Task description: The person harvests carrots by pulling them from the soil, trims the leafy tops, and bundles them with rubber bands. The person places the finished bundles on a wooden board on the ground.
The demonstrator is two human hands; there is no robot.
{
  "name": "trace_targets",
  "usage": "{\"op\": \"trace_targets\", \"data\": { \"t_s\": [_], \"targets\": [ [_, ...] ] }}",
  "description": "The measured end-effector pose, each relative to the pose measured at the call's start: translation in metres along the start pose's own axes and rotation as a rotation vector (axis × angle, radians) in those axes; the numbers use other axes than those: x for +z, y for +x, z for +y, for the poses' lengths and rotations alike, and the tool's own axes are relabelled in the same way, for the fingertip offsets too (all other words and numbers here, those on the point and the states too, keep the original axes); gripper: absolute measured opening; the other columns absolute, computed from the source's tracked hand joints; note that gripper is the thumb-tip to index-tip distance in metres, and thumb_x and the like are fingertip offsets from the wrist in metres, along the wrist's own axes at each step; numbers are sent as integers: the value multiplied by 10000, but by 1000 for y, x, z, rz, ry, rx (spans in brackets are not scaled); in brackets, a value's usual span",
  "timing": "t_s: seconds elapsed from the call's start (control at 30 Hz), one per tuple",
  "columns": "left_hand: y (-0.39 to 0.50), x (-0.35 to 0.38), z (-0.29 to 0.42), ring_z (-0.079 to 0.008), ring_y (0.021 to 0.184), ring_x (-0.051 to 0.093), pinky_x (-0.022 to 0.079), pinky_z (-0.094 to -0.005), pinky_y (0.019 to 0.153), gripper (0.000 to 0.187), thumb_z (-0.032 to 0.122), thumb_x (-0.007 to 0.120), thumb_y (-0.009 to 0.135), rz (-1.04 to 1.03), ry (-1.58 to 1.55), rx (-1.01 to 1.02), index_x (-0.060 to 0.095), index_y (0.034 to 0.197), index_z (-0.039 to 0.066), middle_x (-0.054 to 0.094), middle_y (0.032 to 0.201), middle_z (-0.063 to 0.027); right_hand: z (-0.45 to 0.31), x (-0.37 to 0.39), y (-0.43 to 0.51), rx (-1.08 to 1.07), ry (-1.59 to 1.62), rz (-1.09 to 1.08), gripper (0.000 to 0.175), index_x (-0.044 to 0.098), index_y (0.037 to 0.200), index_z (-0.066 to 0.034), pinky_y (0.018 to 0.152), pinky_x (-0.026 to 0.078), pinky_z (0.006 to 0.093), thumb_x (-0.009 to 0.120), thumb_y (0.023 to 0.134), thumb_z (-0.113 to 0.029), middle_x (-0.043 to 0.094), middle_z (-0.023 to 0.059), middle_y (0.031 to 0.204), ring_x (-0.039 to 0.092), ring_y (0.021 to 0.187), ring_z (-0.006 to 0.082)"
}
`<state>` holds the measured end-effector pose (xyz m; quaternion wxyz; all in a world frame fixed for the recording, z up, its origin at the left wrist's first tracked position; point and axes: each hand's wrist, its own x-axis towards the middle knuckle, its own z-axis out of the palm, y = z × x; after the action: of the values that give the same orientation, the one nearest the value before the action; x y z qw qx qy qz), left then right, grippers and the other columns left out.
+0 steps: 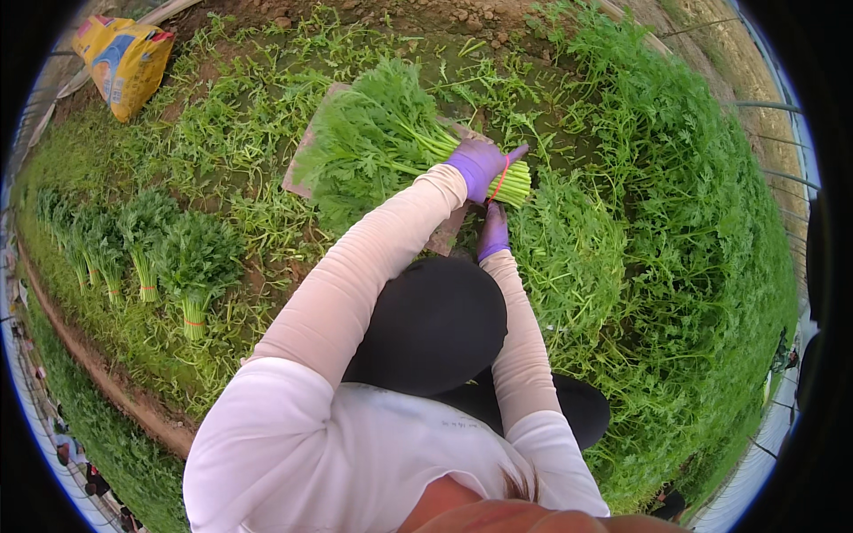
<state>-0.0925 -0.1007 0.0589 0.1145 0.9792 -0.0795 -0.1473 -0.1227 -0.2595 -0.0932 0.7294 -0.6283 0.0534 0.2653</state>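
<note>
My left hand (475,168), in a purple glove, is wrapped over the stems of a bunch of leafy greens (380,126), with one finger stretched towards the cut ends. A red elastic band (500,178) runs across the stems beside that finger. My right hand (494,233), gloved in purple too, is below the stems, its fingertips at the band's lower end. Whether they pinch the band is hidden. The bunch lies sideways, leaves to the left, over a flat pinkish board (301,166). My dark-clad knee (443,320) is just below the board.
Several banded bunches (193,313) stand upright on the ground at left. Uncut greens (706,220) grow densely on the right, with a heap of loose greens (566,246) beside my right hand. A yellow printed sack (130,66) is at upper left. People (73,450) appear at the lower left rim.
</note>
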Motion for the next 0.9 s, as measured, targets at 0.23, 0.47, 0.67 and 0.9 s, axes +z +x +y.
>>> {"op": "trace_targets", "data": {
  "t_s": [0.23,0.47,0.67,0.9],
  "targets": [
    [3,6,-8,-385,859,665,545,-456,745,1234,165,781,594,67,-12,60,29,1572,223,666,936,-204,10,10,-4,-153,336,96,390,527,1315,40,973,447,287,612,947,-55,621,92,1215,590,1056,159],
    [0,4,-5,-354,878,684,551,-429,748,1190,168,777,615,22,-12,32,73,1572,232,688,950,-174,-7,3,-6,4,370,70,473,520,1319,-1,955,463,295,567,853,61,632,72,1191,600,1062,168],
    [-13,5,-6,-376,831,662,536,-446,729,1140,96,722,642,8,-90,52,79,1575,219,664,878,-195,-52,-13,-4,223,1079,-175,589,468,1352,-5,1143,260,507,426,864,-333,473,197,1412,414,1320,372],
    [-31,12,9,-336,897,631,504,-431,843,1081,111,719,683,77,25,72,114,1573,207,634,954,-163,-76,-25,37,299,729,50,489,508,1317,-3,1080,359,517,448,919,-282,535,193,1363,501,1255,367]
  ]
}}
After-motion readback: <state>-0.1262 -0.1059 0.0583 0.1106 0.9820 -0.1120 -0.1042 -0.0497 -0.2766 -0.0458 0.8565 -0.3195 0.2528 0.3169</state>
